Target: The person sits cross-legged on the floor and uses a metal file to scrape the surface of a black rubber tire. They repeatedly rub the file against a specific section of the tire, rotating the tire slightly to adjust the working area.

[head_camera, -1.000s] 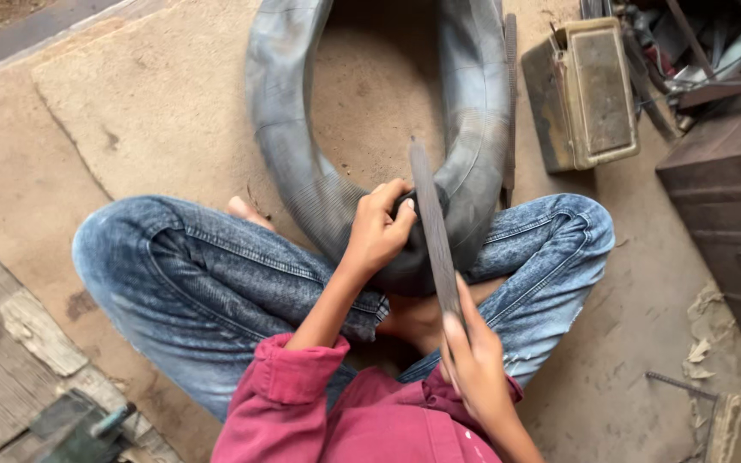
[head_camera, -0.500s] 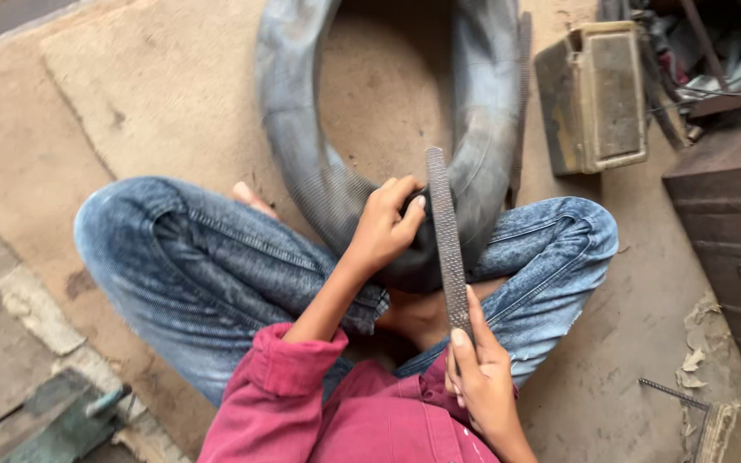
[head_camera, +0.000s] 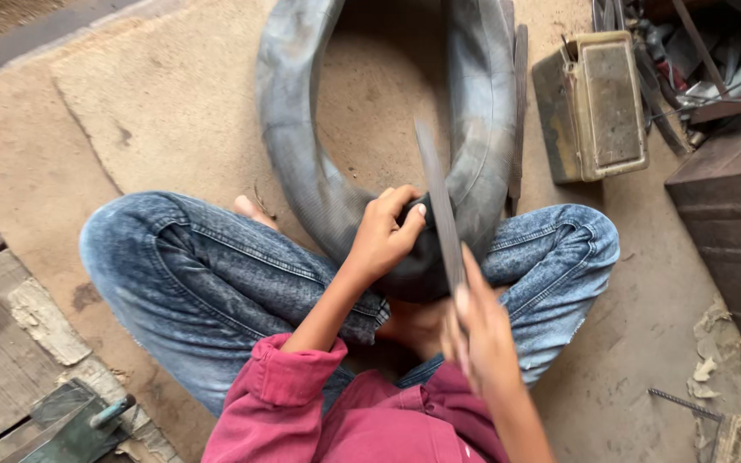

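The person sits cross-legged on the dusty brown floor (head_camera: 173, 111) in faded blue jeans (head_camera: 207, 274), and a large grey-black rubber inner tube (head_camera: 302, 171) lies as a loop on the floor in front, with its near bend drawn up into the lap between the knees.

The left hand (head_camera: 385, 233) reaches forward from a rolled-up magenta sleeve (head_camera: 289, 377), forearm slanting up and to the right, wrist slightly bent. Its grip is clenched on the near bend of the tube: fingers curl over the top of the rubber and the thumb presses in from the side, pinning the tube at the lap.

The right hand (head_camera: 480, 330) is closer to the camera and a little blurred, with the forearm rising from the bottom edge. Its grip is closed around the near end of a long flat grey metal file (head_camera: 439, 214), the index finger stretched along the blade. The file points away from the body, crossing the tube just right of the left hand's fingertips.

Beyond the right knee a worn rectangular yellowish metal box (head_camera: 593, 107) sits on the floor, with a dark rusty metal chest (head_camera: 731, 214) well to its right.
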